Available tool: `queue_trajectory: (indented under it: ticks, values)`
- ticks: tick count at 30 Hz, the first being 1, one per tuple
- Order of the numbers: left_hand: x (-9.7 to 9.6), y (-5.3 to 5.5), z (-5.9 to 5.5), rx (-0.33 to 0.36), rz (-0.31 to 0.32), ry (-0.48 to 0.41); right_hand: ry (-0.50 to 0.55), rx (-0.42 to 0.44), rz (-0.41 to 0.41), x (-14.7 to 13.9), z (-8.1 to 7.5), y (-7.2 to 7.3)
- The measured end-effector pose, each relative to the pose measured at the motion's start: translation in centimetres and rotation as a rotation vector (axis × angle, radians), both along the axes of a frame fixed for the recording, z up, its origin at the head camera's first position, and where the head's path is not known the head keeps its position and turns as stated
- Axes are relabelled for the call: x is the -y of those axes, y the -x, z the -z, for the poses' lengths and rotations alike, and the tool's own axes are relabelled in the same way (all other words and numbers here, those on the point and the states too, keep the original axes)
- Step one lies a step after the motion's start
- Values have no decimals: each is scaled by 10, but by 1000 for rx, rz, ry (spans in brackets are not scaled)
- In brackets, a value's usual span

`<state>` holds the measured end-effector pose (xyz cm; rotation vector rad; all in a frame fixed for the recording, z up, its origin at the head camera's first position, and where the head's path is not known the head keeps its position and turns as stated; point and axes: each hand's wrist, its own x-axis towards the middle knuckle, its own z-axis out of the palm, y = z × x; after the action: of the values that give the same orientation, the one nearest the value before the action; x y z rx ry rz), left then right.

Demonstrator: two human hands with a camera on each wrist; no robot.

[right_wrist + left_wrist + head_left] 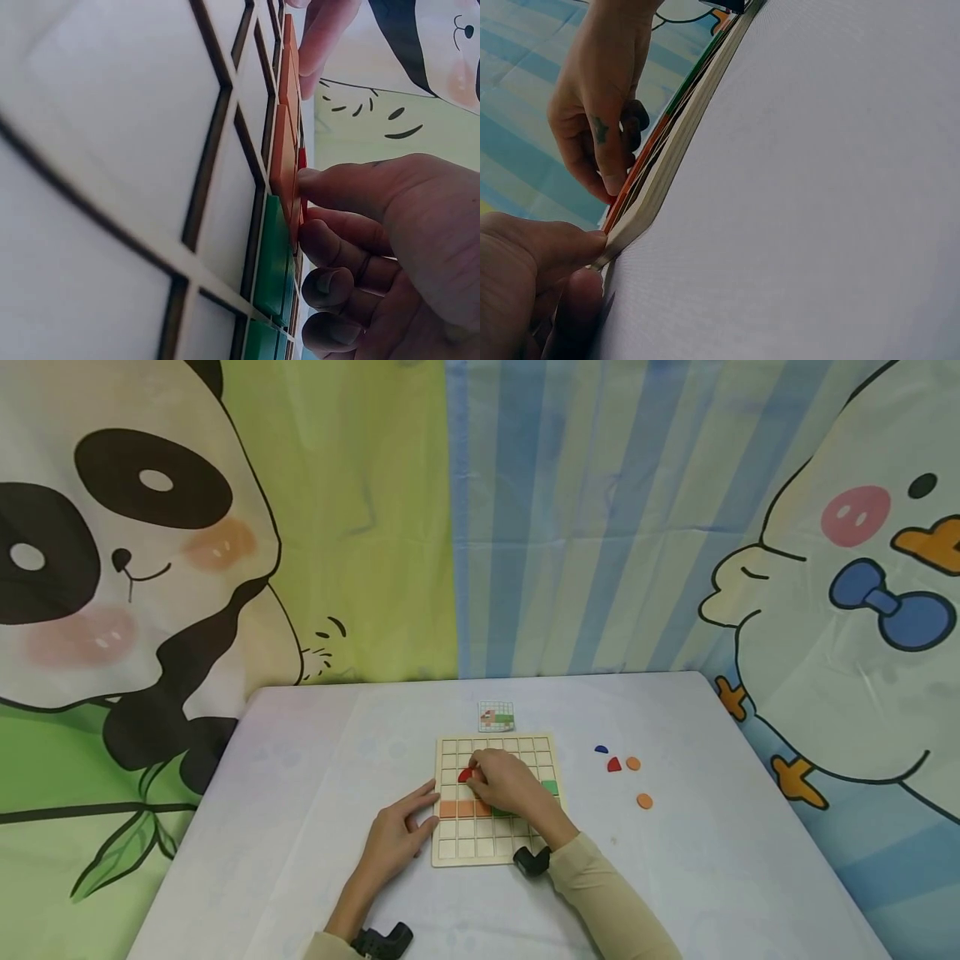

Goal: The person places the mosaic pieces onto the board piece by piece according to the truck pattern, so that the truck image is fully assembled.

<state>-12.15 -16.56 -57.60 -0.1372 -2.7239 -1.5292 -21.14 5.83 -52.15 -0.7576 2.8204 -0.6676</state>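
Observation:
A square wooden grid board (475,852) lies on the table with orange tiles (457,809) in a row and a green tile (550,787) at its right side. Over the board's upper left part, my right hand (510,781) pinches a red piece (465,774) between thumb and fingertips; its edge shows by the thumb in the right wrist view. My left hand (393,835) touches the board's left edge with its fingertips. In the left wrist view, one fingertip of the left hand (532,270) is right at the board's corner. Part of the board is hidden under my right hand.
A small picture card (497,716) lies just behind the board. To the right are a blue half-round piece (602,749), a red piece (614,765) and two orange discs (633,763). Printed curtains hang behind the white table (300,793).

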Motion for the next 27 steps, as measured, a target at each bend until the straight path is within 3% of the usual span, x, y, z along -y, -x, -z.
queue_trajectory:
  ticks: [19, 27]
  values:
    - [0, 0, -2, 8, 5, -14, 18, -3, -3, -7, -3, -2]
    - [0, 0, 0, 2, -7, -13, 32, 4, 35, -22, -5, -1]
